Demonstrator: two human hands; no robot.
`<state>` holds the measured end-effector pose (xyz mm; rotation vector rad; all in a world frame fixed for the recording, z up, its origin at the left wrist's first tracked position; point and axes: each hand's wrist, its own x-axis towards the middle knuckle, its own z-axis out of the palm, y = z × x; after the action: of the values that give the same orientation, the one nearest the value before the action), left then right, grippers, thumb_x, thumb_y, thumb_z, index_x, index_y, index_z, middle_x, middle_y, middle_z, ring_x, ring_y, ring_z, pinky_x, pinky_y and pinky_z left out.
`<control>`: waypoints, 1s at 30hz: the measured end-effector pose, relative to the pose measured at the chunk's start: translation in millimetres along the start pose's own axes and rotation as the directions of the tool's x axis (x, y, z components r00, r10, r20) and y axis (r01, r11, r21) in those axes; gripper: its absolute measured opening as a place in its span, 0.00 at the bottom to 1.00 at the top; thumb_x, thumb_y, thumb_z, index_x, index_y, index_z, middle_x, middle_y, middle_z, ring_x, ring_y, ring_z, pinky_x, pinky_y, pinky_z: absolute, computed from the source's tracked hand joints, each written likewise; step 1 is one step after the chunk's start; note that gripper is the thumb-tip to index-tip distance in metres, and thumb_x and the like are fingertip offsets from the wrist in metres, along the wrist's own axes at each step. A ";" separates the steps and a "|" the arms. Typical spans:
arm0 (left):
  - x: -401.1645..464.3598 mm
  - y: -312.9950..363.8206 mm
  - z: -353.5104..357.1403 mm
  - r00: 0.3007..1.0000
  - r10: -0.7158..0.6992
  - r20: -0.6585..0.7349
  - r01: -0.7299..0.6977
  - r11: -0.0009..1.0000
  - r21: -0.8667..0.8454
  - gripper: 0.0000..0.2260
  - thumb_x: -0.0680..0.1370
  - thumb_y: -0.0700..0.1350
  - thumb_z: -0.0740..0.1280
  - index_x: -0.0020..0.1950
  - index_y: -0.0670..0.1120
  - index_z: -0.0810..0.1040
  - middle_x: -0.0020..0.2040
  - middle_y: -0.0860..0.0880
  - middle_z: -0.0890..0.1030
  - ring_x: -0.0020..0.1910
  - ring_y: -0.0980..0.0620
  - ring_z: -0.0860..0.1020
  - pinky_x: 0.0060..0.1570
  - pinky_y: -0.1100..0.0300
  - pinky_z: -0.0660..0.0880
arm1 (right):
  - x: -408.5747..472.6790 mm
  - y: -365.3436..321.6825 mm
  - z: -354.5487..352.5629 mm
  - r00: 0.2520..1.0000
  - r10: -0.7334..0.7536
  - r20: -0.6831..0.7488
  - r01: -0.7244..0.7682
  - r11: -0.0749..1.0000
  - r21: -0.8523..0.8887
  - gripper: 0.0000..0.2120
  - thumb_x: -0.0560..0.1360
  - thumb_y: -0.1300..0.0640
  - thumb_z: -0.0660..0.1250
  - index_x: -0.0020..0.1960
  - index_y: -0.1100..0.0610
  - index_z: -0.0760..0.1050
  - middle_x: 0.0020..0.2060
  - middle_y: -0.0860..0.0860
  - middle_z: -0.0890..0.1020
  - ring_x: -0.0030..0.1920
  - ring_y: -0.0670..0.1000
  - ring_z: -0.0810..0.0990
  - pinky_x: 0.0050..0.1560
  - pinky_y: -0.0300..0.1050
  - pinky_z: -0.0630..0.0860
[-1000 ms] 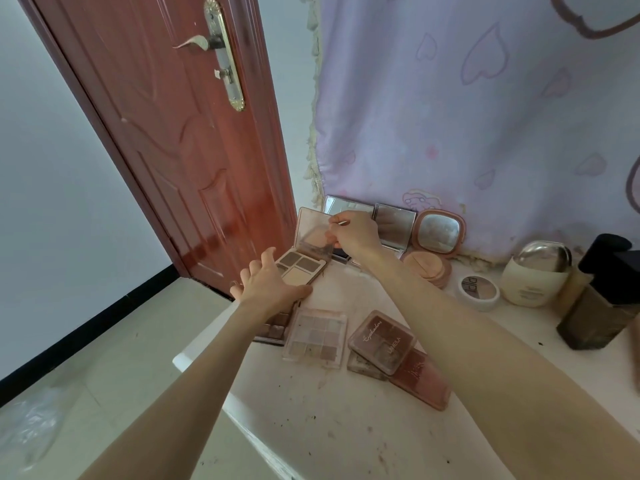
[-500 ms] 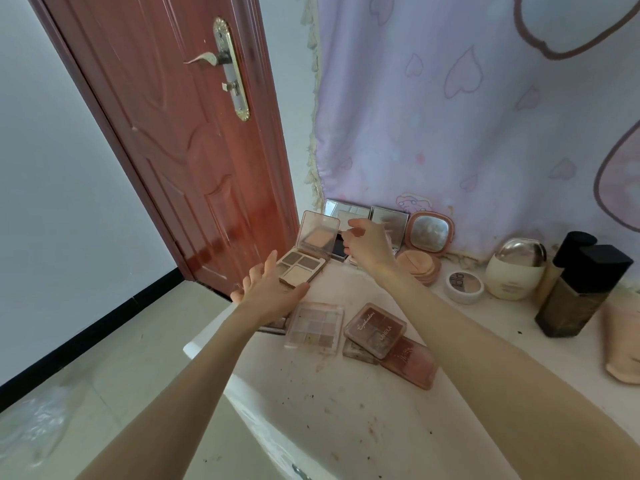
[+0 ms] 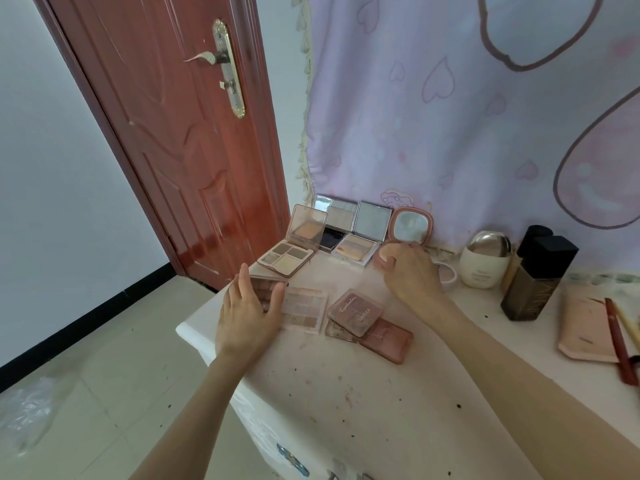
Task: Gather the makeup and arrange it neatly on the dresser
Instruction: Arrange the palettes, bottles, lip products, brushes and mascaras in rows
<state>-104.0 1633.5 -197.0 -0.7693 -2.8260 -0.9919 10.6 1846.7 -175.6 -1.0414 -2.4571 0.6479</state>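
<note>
- Bare counter (image 3: 398, 403) in front, between the two forearms: free room to pass.
- Flat palettes (image 3: 353, 311) mid-counter, low clutter between left hand (image 3: 247, 315) and right hand (image 3: 408, 271).
- Open compacts (image 3: 349, 230) with upright lids line the curtain (image 3: 450, 116), blocking the back edge.
- Dark bottle (image 3: 535, 280) and cream jar (image 3: 485, 259) stand tall on the right.
- Door (image 3: 173, 133) close to the counter's left corner.

Glossy red door (image 3: 180, 140), brass-look handle plate (image 3: 230, 69), stained matt dresser (image 3: 363, 393).
</note>
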 end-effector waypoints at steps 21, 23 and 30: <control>-2.1 -2.2 1.0 1.000 0.007 -0.030 -0.009 0.998 -0.060 0.31 0.78 0.61 0.49 0.76 0.47 0.49 0.75 0.45 0.59 0.73 0.46 0.58 0.70 0.49 0.57 | -20.1 -3.3 7.0 0.989 0.149 0.006 -0.144 0.944 0.298 0.26 0.78 0.55 0.61 0.70 0.67 0.60 0.68 0.61 0.66 0.67 0.58 0.66 0.66 0.46 0.63; -1.8 -2.2 1.0 1.000 0.008 -0.027 -0.010 0.998 -0.060 0.31 0.78 0.61 0.49 0.76 0.47 0.49 0.75 0.45 0.60 0.73 0.46 0.58 0.70 0.49 0.57 | -21.5 -1.7 7.8 0.991 0.137 0.004 -0.132 0.942 0.307 0.24 0.77 0.57 0.61 0.69 0.67 0.62 0.68 0.60 0.66 0.67 0.57 0.66 0.66 0.46 0.63; -3.5 -1.4 -1.7 1.000 0.021 -0.017 -0.022 0.997 -0.071 0.30 0.78 0.60 0.51 0.76 0.47 0.50 0.75 0.45 0.59 0.73 0.46 0.57 0.70 0.49 0.57 | -30.2 2.1 7.0 0.993 0.121 0.003 -0.116 0.941 0.317 0.24 0.78 0.56 0.59 0.70 0.65 0.62 0.71 0.59 0.64 0.70 0.57 0.64 0.69 0.52 0.63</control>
<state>-101.8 1630.0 -197.2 -0.7932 -2.7763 -1.0956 27.7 1823.7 -187.7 -1.0621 -2.1910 1.0294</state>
